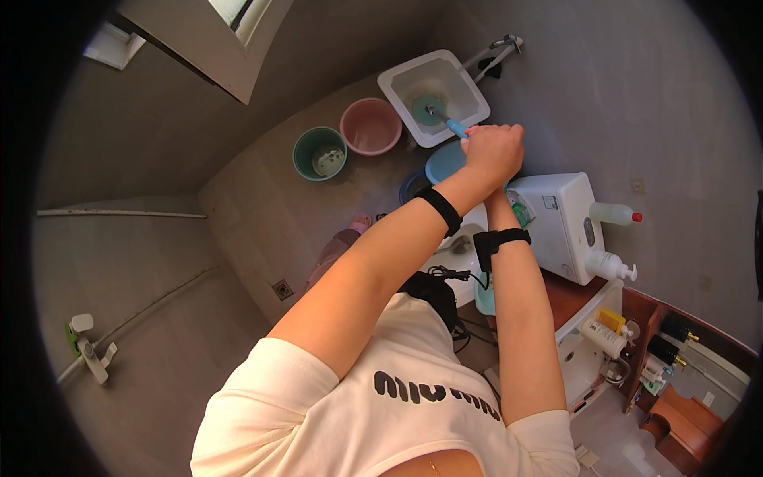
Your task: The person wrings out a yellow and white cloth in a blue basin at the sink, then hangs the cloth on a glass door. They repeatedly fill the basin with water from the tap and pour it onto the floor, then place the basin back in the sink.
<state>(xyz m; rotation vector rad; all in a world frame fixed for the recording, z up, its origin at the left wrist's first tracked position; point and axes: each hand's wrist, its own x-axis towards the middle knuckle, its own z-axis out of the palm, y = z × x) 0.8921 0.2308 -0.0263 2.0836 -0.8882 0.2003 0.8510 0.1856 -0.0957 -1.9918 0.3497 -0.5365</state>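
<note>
Ahead of me my left hand (494,151) is closed round the light-blue handle of a mop (456,127). The mop slants down into a white square basin (391,83), where its round teal head (426,111) rests on the bottom. My right forearm reaches up to the same spot, with the right hand (498,195) mostly behind my left wrist. Its fingers are hidden, so their grip does not show. Both forearms wear black straps.
Beside the basin stand a pink bucket (370,127) and a green bucket (308,156). A blue tub (445,162) sits below my hands. At right are a white box-shaped unit (556,222) with bottles, a sink (579,358) and brown cabinetry. A window sash (211,44) juts in at upper left.
</note>
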